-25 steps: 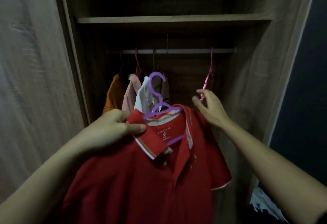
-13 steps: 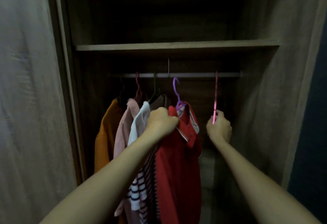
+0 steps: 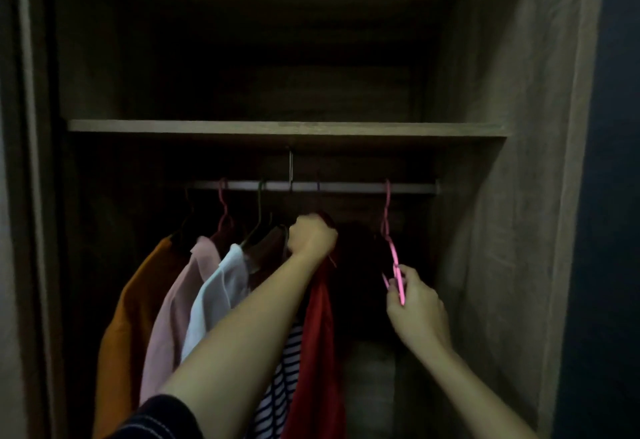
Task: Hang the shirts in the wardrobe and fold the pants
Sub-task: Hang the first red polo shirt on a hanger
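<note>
Lifted closer to the rail point(image 3: 346, 186) since half a second ago: red shirt point(image 3: 320, 334), carried up by left hand point(image 3: 311, 236). Left hand now just under the rail, fingers curled tight round the shirt's collar end, hanger top hidden inside the fist. Faint purple hook point(image 3: 318, 185) above the knuckles at rail height; too dark to tell whether seated on the rail. Red shirt hanging edge-on below the fist, just right of striped shirt point(image 3: 277, 386) and touching it. Right hand point(image 3: 414, 303) lower than before, thumb and fingers pinching the lower arm of bare pink hanger point(image 3: 393, 255); hanger hooked over the rail near its right end, apart from the red shirt. Left of the fist, in a row along the rail: orange shirt point(image 3: 128, 317) farthest left, then pink shirt point(image 3: 176, 293), white shirt point(image 3: 214, 296), brown garment point(image 3: 268, 248) on a dark hanger. Wooden shelf point(image 3: 287, 127) directly above the rail. Pale wood-grain wardrobe wall point(image 3: 519, 196) at right. Dark sleeve point(image 3: 156, 418) at the near edge, on the left arm.
</note>
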A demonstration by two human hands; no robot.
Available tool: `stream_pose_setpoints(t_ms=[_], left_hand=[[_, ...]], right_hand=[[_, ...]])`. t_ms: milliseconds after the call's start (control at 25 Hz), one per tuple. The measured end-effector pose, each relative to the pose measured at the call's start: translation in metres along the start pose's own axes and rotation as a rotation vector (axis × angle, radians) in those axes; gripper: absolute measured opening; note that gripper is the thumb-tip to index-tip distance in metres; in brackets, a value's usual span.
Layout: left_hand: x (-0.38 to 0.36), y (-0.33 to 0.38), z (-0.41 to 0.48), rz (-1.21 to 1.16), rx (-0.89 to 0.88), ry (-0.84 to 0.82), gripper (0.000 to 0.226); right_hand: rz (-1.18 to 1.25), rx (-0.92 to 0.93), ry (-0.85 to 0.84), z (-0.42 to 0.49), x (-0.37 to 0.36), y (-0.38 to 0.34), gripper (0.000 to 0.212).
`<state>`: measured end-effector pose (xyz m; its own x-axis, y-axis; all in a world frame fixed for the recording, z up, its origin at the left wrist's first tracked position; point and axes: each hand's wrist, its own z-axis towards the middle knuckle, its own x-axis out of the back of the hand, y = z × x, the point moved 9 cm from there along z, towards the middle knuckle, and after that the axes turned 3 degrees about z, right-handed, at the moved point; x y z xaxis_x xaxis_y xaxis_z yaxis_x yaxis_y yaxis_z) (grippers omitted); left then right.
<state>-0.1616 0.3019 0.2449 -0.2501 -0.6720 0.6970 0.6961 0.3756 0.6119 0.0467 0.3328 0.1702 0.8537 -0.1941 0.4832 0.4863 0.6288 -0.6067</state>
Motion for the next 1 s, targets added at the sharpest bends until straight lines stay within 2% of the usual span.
stream_pose_setpoints(t_ms=[160, 320, 440, 560, 640, 720, 920, 1000], left_hand=[[-0.021, -0.015, 0.003, 0.038, 0.034, -0.009, 0.035], [-0.008, -0.011, 0.000, 0.157, -0.061, -0.036, 0.044], [0.025, -0.019, 0.003, 0.311, -0.159, 0.095, 0.058], [0.051, -0.075, 0.008, 0.427, -0.073, 0.180, 0.053], [0.048, -0.111, 0.006, 0.393, 0.007, 0.078, 0.045], [0.039, -0.117, 0.001, 0.325, -0.017, 0.026, 0.036], [0.037, -0.103, -0.010, 0.296, -0.103, 0.054, 0.027], [0.049, -0.104, -0.018, 0.268, -0.119, 0.163, 0.032]], right_hand=[[-0.034, 0.019, -0.026, -0.002, 0.003, 0.003, 0.040], [-0.060, 0.014, -0.052, -0.003, 0.004, 0.001, 0.043], [-0.040, 0.001, -0.073, -0.006, 0.004, 0.001, 0.043], [-0.053, 0.014, -0.078, -0.009, 0.000, 0.003, 0.051], [-0.039, 0.012, -0.070, -0.012, -0.003, 0.004, 0.058], [-0.058, 0.016, -0.034, -0.013, -0.006, 0.002, 0.065], [-0.146, 0.155, 0.111, -0.021, 0.008, -0.019, 0.073], [-0.130, 0.246, 0.165, -0.029, 0.018, -0.033, 0.070]])
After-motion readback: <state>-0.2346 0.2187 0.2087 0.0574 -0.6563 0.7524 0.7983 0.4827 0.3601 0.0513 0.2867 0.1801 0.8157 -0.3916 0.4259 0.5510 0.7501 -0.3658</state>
